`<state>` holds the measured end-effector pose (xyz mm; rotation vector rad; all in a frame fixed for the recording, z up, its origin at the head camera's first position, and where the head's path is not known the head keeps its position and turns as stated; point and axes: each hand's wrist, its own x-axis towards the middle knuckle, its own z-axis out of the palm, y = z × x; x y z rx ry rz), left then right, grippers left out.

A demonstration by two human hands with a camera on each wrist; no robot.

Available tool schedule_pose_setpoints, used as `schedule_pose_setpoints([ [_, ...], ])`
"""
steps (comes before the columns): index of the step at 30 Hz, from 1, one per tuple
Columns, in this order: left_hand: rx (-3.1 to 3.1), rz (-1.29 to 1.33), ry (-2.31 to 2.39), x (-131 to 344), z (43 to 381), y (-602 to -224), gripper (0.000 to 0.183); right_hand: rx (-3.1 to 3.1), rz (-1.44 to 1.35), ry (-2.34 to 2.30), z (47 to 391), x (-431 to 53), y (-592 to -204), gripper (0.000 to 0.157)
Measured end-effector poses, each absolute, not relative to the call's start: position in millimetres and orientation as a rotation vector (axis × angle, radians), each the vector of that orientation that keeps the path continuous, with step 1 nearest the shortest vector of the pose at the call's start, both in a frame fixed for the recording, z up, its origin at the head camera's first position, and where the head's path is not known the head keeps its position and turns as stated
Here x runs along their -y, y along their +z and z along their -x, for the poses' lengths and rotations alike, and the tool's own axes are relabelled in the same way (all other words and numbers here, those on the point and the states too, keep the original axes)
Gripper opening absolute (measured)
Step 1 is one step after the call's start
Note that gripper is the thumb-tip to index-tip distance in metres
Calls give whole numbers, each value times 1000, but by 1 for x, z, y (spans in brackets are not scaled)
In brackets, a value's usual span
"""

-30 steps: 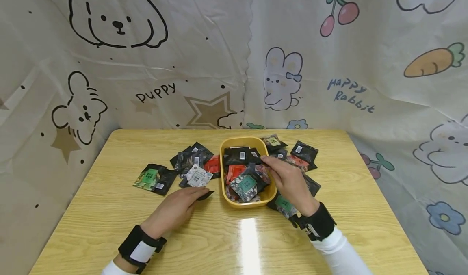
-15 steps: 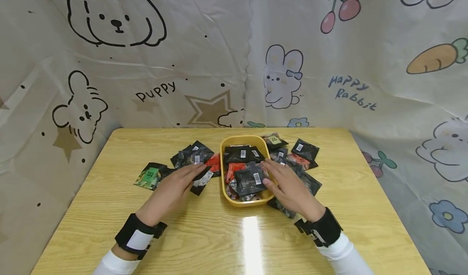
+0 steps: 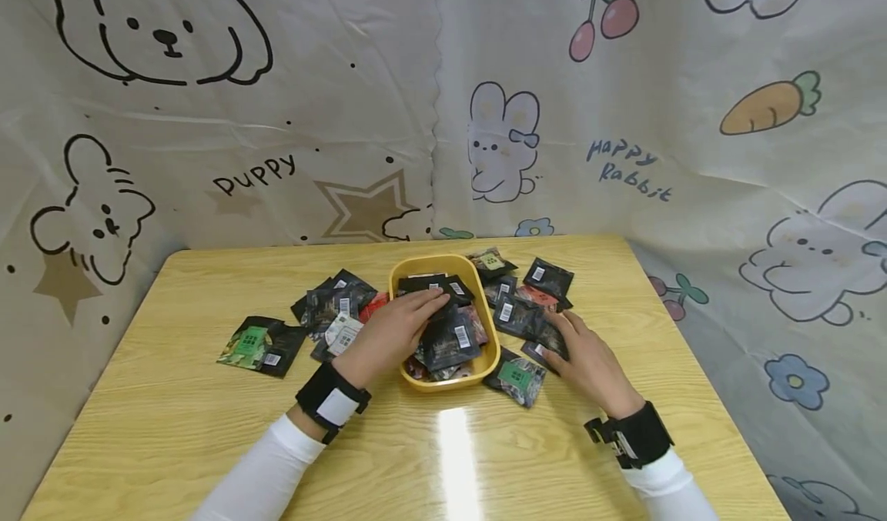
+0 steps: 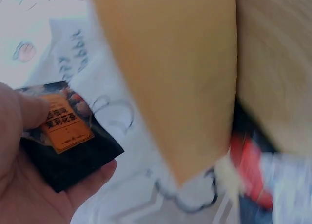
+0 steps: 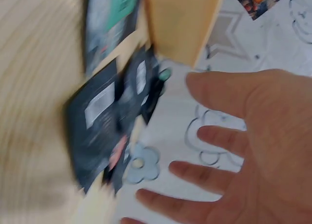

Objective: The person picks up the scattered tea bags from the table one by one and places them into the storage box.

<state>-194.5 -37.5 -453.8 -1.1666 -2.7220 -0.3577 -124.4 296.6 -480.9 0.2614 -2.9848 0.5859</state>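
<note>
My left hand is over the yellow bin. Between its thumb and fingers it pinches a small black packet with an orange label, which stands out plainly in the left wrist view. Below it, a dark packet with a barcode tops the heap inside the bin. My right hand is at the pile right of the bin, fingers spread and holding nothing in the right wrist view. Its fingertips overlap a dark packet in the head view. A green-labelled packet lies beside the bin's front right corner.
Left of the bin lie more packets, among them a white-labelled one, a red one and a green-labelled one. Several others, such as a black one, lie behind on the right. A printed cloth hangs beyond the wooden table.
My left hand has carried its packet from the left pile to over the bin. My right hand has moved from the bin to the right pile, and a dark packet now tops the bin's heap.
</note>
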Motion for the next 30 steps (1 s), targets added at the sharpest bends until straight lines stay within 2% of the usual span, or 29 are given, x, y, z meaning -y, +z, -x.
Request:
schedule_pose_setpoints([
  [7, 2901, 1118, -382, 43, 187, -458, 66, 3064, -125, 569, 133, -299, -499, 70],
  [17, 2900, 932, -435, 88, 184, -451, 62, 3042, -114, 492, 151, -299, -511, 77],
  [24, 2939, 799, -472, 124, 189, -460, 65, 3050, -108, 576, 155, -295, -506, 81],
  [26, 2953, 779, -462, 132, 192, -467, 68, 3050, -99, 591, 153, -294, -504, 75],
  [30, 3033, 761, -430, 144, 195, -482, 77, 3008, -131, 608, 144, -292, -494, 45],
])
